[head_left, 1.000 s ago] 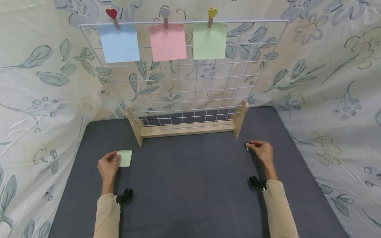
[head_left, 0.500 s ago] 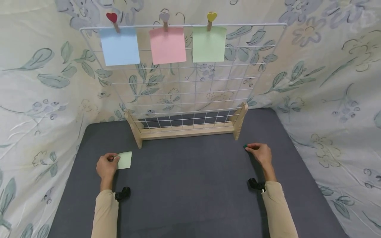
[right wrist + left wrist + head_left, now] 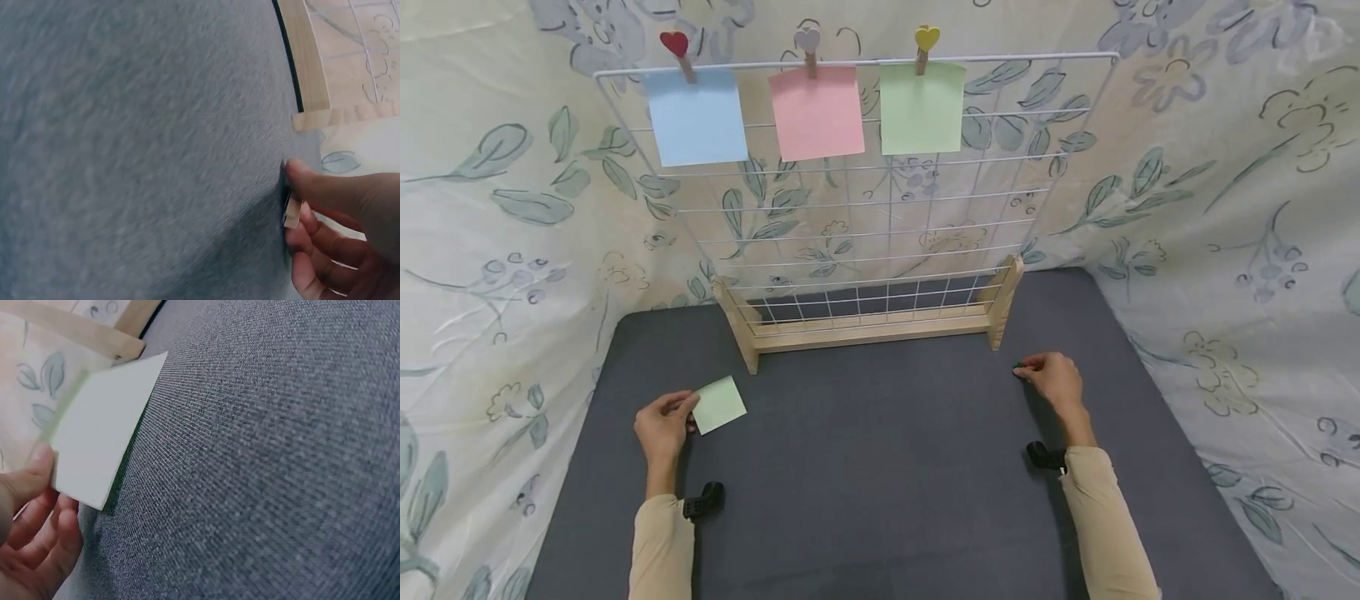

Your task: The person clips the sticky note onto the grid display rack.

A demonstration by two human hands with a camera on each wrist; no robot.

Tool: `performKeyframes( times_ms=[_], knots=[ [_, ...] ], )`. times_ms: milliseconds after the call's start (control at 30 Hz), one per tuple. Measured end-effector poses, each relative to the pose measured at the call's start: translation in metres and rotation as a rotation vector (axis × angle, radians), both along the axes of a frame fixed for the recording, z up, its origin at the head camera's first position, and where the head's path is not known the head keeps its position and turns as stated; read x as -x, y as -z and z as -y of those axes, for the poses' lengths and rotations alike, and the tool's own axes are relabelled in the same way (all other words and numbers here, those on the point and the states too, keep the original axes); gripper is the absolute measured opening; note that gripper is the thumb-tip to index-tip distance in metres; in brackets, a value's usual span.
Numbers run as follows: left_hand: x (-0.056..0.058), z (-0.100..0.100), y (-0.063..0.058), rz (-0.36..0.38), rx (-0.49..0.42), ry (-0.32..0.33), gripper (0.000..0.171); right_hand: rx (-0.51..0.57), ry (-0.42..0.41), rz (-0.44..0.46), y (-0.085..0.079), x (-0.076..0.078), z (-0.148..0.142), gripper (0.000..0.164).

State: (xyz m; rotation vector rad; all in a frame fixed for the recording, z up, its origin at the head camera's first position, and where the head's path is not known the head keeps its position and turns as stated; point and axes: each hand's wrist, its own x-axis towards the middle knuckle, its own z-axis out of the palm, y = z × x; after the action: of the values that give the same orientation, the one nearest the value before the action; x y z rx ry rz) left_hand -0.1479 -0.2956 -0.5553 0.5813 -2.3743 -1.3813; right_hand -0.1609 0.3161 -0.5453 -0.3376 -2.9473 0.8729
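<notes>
My left hand (image 3: pixel 662 423) pinches a small pale green paper note (image 3: pixel 720 406) by its left edge, just above the dark table. In the left wrist view the thumb lies along the near edge of the note (image 3: pixel 106 431), with the other fingers curled below. At the right, my right hand (image 3: pixel 1054 379) holds a small wooden clothespin (image 3: pixel 292 211) between thumb and fingertips, close to the table. A bit of green shows at its end in the head view; most of it is hidden by the fingers.
A white wire grid (image 3: pixel 890 202) stands on a wooden base (image 3: pixel 872 331) at the back. Blue (image 3: pixel 696 117), pink (image 3: pixel 817 113) and green (image 3: pixel 922 109) notes hang from its top, each by a heart-topped clothespin. Floral cloth (image 3: pixel 1247 275) surrounds the table (image 3: pixel 865 483).
The left hand has shifted slightly left and turned, so the note now sits at a slant and shows more of its face. The clothespin's green end has come into sight; the right hand stays nearly in place.
</notes>
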Motion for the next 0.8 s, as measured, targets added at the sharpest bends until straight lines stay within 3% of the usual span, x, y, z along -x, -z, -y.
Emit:
performKeyframes(
  times_ms=[167,400,600,800],
  knots=[
    [-0.003,-0.001,0.002,0.019,-0.182,0.031,0.028,0.046,-0.026,0.005,-0.002,0.001,0.002,0.028],
    [-0.007,-0.001,0.006,0.016,-0.392,0.032,0.020,0.108,0.002,-0.055,-0.004,-0.006,0.000,0.023],
    [-0.011,-0.001,0.004,0.054,-0.405,0.054,0.022,0.158,0.019,-0.103,-0.007,-0.010,-0.003,0.024],
    [-0.013,-0.004,0.000,0.032,-0.410,0.055,0.023,0.152,0.012,-0.149,-0.012,-0.011,-0.003,0.026]
  ],
)
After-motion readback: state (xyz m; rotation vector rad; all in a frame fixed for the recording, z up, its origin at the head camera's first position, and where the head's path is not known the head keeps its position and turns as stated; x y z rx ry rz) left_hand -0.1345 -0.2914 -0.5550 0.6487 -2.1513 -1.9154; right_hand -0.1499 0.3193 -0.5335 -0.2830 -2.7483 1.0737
